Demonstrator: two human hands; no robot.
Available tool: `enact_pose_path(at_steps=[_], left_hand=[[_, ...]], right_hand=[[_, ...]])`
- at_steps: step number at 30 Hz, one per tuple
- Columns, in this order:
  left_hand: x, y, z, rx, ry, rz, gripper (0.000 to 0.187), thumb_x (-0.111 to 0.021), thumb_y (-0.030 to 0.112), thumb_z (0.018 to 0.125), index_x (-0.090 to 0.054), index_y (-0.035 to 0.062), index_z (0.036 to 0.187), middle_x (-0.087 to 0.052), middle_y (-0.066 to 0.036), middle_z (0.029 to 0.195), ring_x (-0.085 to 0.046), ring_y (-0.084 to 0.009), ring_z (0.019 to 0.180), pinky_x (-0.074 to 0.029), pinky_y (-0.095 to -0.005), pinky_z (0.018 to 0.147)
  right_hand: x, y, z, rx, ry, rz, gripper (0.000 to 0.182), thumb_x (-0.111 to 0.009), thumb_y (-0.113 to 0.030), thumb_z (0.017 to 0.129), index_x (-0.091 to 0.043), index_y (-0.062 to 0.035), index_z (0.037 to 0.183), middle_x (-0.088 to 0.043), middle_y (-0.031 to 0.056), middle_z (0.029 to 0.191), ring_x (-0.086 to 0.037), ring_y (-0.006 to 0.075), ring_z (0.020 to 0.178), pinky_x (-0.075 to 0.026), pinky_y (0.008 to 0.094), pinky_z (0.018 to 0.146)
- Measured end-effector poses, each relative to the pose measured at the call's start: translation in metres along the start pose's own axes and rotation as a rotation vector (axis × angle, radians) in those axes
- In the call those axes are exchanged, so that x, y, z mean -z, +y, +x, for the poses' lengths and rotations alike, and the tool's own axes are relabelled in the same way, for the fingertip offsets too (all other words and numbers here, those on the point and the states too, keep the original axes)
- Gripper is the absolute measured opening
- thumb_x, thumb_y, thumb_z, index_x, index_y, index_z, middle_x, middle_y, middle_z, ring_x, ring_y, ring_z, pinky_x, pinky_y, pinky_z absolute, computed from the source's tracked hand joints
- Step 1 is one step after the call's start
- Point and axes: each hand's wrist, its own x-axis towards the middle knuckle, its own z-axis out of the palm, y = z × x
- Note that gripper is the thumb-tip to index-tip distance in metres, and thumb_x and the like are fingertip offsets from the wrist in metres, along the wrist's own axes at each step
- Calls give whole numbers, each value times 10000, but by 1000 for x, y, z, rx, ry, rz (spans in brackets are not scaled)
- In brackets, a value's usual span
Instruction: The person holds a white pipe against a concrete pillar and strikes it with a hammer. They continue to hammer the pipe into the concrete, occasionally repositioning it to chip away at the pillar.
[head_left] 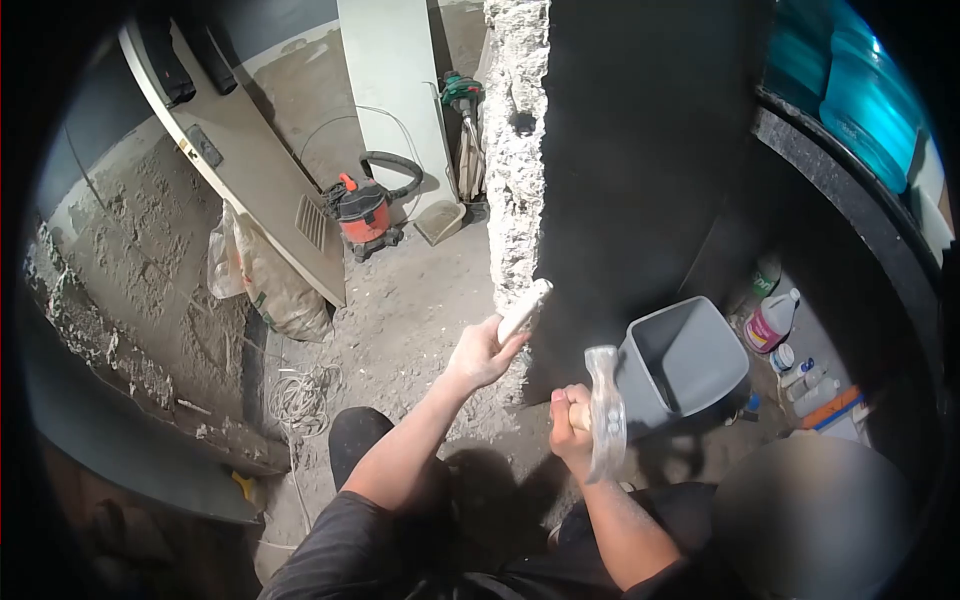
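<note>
My left hand [482, 352] is closed round a pale, dusty chisel-like tool [524, 311], held against the lower part of the rough white wall edge [516, 180]. The tool's far end is hidden or too unclear to tell. Lower and to the right, my right hand [571, 432] grips a hammer [606, 415] by its handle, close below the head. The hammer is apart from the tool in my left hand and stands beside a grey bin [688, 360].
A red and black vacuum [364, 215], a dustpan [440, 222] and a sack [270, 275] lie beyond, near a leaning door [250, 190]. Coiled cable [304, 400] is on the dusty floor. Bottles [771, 322] stand right of the bin, beside a dark panel [630, 150].
</note>
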Motion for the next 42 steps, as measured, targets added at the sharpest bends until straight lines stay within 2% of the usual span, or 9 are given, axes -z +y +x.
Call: enact_pose_path(at_steps=[12,20,22,25,28,30,34,37,42], left_hand=[[-24,-29,8,-195,94,-73,254,-697,192,816,-558,15,934,-637,-234,738,-641,-432,745,-511,-478,664],[-28,-23,4,-102,87,8,280,-676,232,833,-567,12,966,-646,-255,788,-639,-446,796,-512,-504,712],[-35,-30,4,-145,111,52,285,-672,240,836,-570,10,971,-648,-258,797,-637,-450,806,-510,-507,720],[-31,-29,8,-98,92,87,300,-667,255,839,-576,6,979,-651,-266,814,-636,-454,825,-509,-510,734],[-26,-24,7,13,25,35,295,-670,252,834,-587,2,967,-653,-270,828,-637,-452,844,-507,-512,753],[-24,-23,7,-31,30,22,255,-670,226,822,-605,9,941,-659,-259,855,-638,-444,863,-508,-503,769],[-19,-23,10,-60,79,-17,222,-668,200,809,-621,12,919,-664,-247,887,-638,-434,881,-509,-488,784],[-24,-39,15,-81,56,-25,197,-651,147,804,-661,29,961,-672,-219,840,-681,-361,820,-523,-401,741],[-34,-38,12,-10,19,-201,227,-640,145,811,-669,47,1014,-678,-209,858,-682,-345,827,-524,-392,754]], right_hand=[[-1,38,-7,42,-47,-114,258,-570,-49,909,-461,-68,675,-492,15,600,-479,114,530,-373,282,501],[-7,79,-1,462,-47,-372,246,-563,-66,919,-488,-59,685,-498,19,597,-468,126,504,-384,286,499],[-23,80,-6,-103,24,-76,225,-648,-118,883,-514,-55,713,-528,31,628,-537,130,613,-421,288,569],[-9,25,1,126,55,-190,209,-636,-94,879,-515,-63,712,-523,39,622,-543,135,636,-428,300,592],[1,8,-2,93,-46,-152,190,-589,-106,898,-535,-52,724,-543,49,664,-526,207,627,-425,374,617],[-3,25,0,532,62,-462,197,-582,-137,911,-550,-35,746,-567,76,705,-546,266,705,-432,414,682],[-21,62,-12,-218,-71,-323,215,-609,-180,900,-566,-27,756,-619,162,784,-579,363,787,-436,450,714],[-11,6,-9,233,-189,-599,105,-602,-70,884,-631,-12,802,-664,213,892,-623,382,828,-480,420,675],[-1,-26,-1,169,-45,-87,253,-565,-46,885,-453,-29,659,-498,142,666,-477,369,648,-370,438,576]])
